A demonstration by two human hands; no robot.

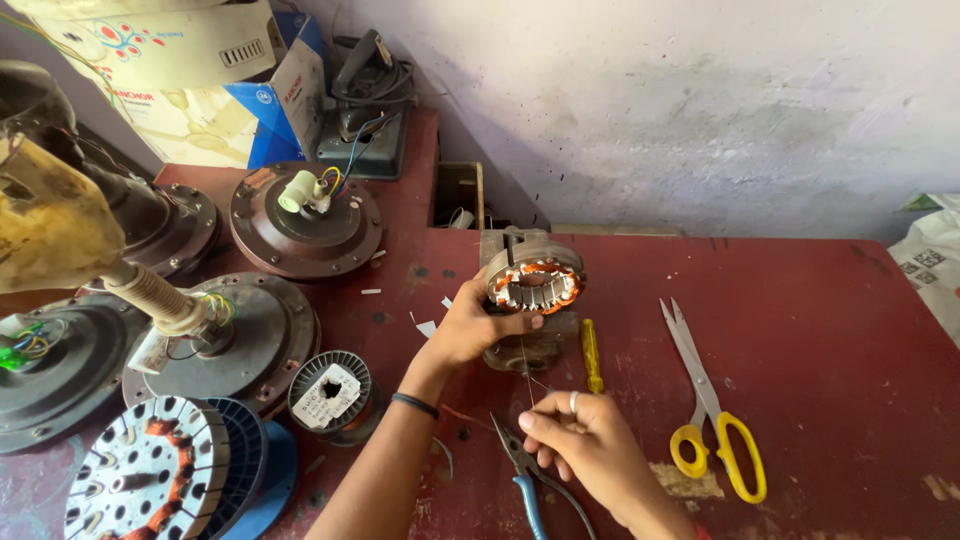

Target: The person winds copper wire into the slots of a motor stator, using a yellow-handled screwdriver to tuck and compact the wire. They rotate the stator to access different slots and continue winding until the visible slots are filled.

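Observation:
My left hand (470,328) grips a round motor stator (535,285) with copper windings and steel teeth, held on a small metal stand at the middle of the red table (820,330). A thin copper wire (524,368) runs down from the stator to my right hand (585,440), whose fingers pinch it. A ring sits on one right finger, a dark band on my left wrist. Blue-handled pliers (522,470) lie just under my right hand.
A yellow-handled screwdriver (592,355) lies beside the stand, yellow-handled scissors (708,410) to the right. Several ceiling-fan motor housings (305,215), a wire spool (330,392) and a wound stator on a blue reel (150,475) crowd the left. Cardboard boxes (190,60) stand behind.

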